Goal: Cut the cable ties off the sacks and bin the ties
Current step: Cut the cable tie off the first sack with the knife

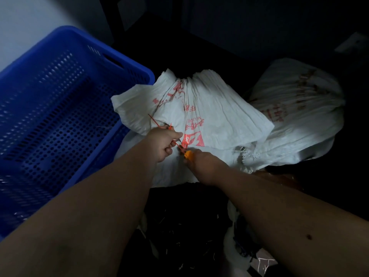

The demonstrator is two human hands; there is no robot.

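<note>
Presently, item on hand: white sack [209,114], lying between blue crate [60,108] and second sack [299,120].
Cable tie [159,126]: orange, at the sack's neck, pinched in my left hand [164,143].
Right hand [203,166]: curled round an orange-handled cutter [187,153], probably; lighting is dim.
Risk: blade close to my left fingers; a slip nicks skin or slashes sack weave.

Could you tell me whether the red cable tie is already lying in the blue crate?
No, the left hand holds the red cable tie over the white sack.
</note>
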